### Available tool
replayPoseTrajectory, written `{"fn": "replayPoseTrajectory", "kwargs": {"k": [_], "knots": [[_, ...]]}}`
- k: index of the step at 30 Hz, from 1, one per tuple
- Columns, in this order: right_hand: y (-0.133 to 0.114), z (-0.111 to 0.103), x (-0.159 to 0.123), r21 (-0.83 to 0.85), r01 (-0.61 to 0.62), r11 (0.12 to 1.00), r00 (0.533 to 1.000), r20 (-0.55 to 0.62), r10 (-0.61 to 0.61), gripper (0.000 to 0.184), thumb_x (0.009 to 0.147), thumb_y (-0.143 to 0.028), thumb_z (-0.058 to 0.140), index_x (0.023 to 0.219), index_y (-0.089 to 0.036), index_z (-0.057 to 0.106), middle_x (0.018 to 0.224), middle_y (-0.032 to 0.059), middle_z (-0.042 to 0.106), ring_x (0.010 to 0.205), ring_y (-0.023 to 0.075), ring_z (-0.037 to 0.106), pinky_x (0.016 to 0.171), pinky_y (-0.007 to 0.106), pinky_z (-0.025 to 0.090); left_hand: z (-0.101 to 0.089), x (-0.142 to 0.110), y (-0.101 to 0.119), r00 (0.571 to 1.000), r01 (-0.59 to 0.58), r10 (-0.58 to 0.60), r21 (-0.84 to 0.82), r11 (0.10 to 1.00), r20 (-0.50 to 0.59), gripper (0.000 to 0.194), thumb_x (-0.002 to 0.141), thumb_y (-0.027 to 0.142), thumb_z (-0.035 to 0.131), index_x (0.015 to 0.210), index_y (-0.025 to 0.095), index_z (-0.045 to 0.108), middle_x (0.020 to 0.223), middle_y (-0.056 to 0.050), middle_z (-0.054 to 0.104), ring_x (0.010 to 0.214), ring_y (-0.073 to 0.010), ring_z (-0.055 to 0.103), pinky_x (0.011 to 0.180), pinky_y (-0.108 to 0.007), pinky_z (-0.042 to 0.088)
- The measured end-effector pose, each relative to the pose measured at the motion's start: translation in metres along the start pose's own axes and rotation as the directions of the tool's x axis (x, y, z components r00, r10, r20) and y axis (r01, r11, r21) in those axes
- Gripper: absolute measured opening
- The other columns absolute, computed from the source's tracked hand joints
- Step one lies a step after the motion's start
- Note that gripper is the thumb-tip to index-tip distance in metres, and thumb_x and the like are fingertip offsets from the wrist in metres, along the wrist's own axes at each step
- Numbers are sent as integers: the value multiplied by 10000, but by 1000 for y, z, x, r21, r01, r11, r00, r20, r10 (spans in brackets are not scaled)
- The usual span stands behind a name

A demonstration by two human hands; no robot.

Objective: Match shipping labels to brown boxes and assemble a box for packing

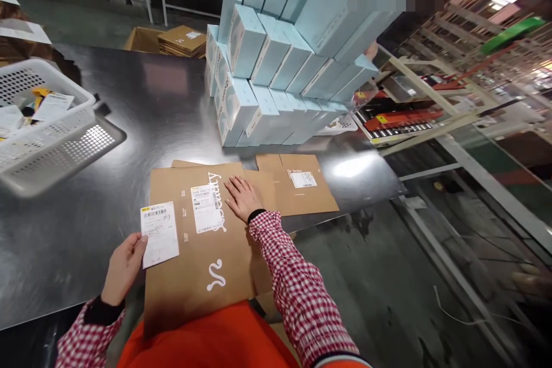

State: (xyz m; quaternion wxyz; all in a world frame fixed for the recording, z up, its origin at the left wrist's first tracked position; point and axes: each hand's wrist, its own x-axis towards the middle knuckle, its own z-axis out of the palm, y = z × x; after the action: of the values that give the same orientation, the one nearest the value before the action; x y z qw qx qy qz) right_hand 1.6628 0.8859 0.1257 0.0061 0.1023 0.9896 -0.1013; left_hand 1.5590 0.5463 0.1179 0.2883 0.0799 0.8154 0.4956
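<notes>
Steel table (86,126); label (159,234) between left fingers (140,241)

A dark, glossy metal table (142,103) fills the left and centre of the frame, its right edge running diagonally toward the lower middle. At centre bottom a flattened brown cardboard box (202,241) lies on it, printed white and bearing a label, overhanging the near edge. Just right of it, touching, lies a second flat carton (297,187). Behind them, at upper centre, stands a leaning stack of pale blue boxes (276,63). At the left edge sit white perforated plastic baskets (47,132) holding papers.
</notes>
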Motion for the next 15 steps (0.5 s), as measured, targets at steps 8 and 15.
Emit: {"fn": "replayPoseTrajectory", "kwargs": {"k": [8,15], "knots": [[3,-1,-2,-38,25,999,999,-21,-25,541,920,-433,396,1398,-179,407,1474,102,374,1379,264,265,1134,465,218,-6,5,12,985,81,-134,-400,913,-107,471,680,588,634,901,173,591,697,-2,645,510,-133,528,418,-244,410],[13,7,4,-102,56,993,993,-100,-67,538,918,-448,376,1400,-212,413,1462,95,400,1373,263,307,1099,481,311,-140,116,51,773,-145,-46,-246,958,-633,331,876,473,429,837,154,506,591,64,475,437,-76,438,403,-223,386]]}}
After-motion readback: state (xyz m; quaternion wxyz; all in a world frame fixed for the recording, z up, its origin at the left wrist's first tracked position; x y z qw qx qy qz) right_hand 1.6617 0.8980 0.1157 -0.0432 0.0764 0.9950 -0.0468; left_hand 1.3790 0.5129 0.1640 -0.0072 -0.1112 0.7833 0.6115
